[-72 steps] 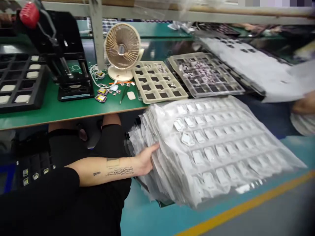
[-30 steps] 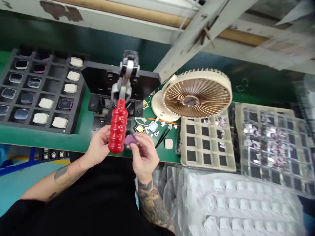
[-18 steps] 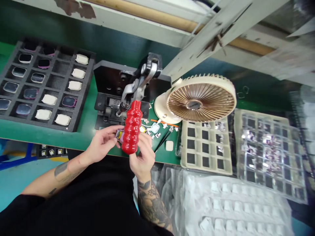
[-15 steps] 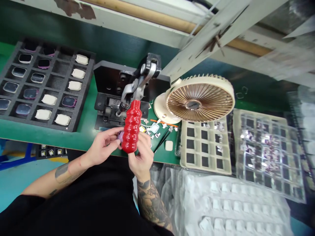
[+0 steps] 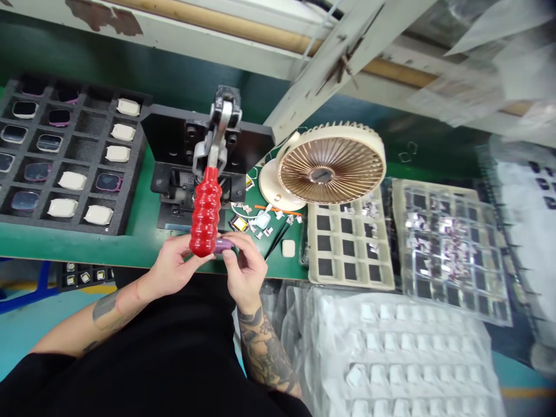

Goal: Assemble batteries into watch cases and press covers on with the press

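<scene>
A purple watch case (image 5: 223,245) is held between my two hands at the front edge of the green bench, just below the toggle press (image 5: 194,188). My left hand (image 5: 171,265) pinches its left side; the red ribbed handle (image 5: 205,213) hides those fingertips and part of the case. On the right end, my right hand (image 5: 247,269) grips it between thumb and fingers. Near my right hand lie black tweezers (image 5: 277,240), a small white square block (image 5: 288,248), and several small scraps and parts.
At left, a grey foam tray (image 5: 124,194) carries watch cases and white blocks. A cream fan (image 5: 332,165) stands right of the press. Beyond it are a beige compartment tray (image 5: 351,279) and a clear-covered tray (image 5: 456,307). Plastic-wrapped white trays (image 5: 403,324) sit at front right.
My right hand has come out from behind the red handle, and more of the purple watch case shows between my hands. The whole view has shifted, with the bench items moving left in it.
</scene>
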A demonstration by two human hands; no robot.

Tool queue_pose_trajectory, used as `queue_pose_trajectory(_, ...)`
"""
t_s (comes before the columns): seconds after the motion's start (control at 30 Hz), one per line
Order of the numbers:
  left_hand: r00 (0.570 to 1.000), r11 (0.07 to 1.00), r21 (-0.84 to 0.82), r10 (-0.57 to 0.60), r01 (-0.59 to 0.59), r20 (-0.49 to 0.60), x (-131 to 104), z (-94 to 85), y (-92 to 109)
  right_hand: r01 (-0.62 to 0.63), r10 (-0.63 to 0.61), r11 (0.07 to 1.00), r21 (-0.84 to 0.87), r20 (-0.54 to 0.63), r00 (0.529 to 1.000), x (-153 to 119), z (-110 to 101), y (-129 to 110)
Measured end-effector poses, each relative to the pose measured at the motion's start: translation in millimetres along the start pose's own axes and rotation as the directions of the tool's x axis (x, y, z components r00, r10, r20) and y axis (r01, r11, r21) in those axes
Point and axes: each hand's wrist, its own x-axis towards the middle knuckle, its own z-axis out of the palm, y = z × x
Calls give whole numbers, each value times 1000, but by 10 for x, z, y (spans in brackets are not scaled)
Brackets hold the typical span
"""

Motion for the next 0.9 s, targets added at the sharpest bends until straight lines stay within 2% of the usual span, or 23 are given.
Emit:
queue_pose_trajectory(0.13, 999, 999, 41, 16, -14, -46, 1, 5, -42, -9, 9, 1000, 3, -12, 1000, -34, 26, -10)
queue_pose_trajectory(0.27, 999, 988, 149, 38, -42, 32, -8, -91, -78, 17, -16, 998, -65, 27, 1000, -63, 62, -11)
queue_pose_trajectory(0.4, 969, 905, 350, 211, -243, 129, -51, -217, -87, 69, -63, 984, -162, 42, 997, -139, 142, -55)
queue_pose_trajectory(0.47, 934, 835, 419, 329, -356, 139, -81, -246, -117, 85, -78, 981, -173, 43, 996, -184, 177, -78)
queue_pose_trajectory(0.53, 915, 804, 445, 387, -395, 114, -102, -240, -176, 84, -74, 978, -190, 59, 996, -202, 170, -84)
queue_pose_trajectory(0.57, 923, 818, 438, 374, -373, 89, -105, -224, -210, 79, -64, 975, -207, 77, 995, -193, 139, -79)
queue_pose_trajectory(0.63, 968, 908, 345, 252, -237, 2, -91, -173, -265, 79, -51, 957, -279, 105, 993, -133, 7, -56)
queue_pose_trajectory(0.7, 996, 992, 120, 53, -44, -75, -53, -109, -271, 85, -69, 902, -424, 54, 996, -28, -207, -26)
queue_pose_trajectory(0.73, 995, 999, -15, -41, 39, -86, -29, -78, -250, 80, -85, 851, -519, 14, 996, 33, -332, -11)
queue_pose_trajectory(0.8, 983, 961, -231, -171, 151, -69, 18, -27, -171, 58, -89, 707, -705, -7, 996, 150, -575, 13)
queue_pose_trajectory(0.9, 963, 883, -407, -269, 234, -29, 71, 5, -39, 111, 23, 500, -859, 141, 990, 271, -813, 54)
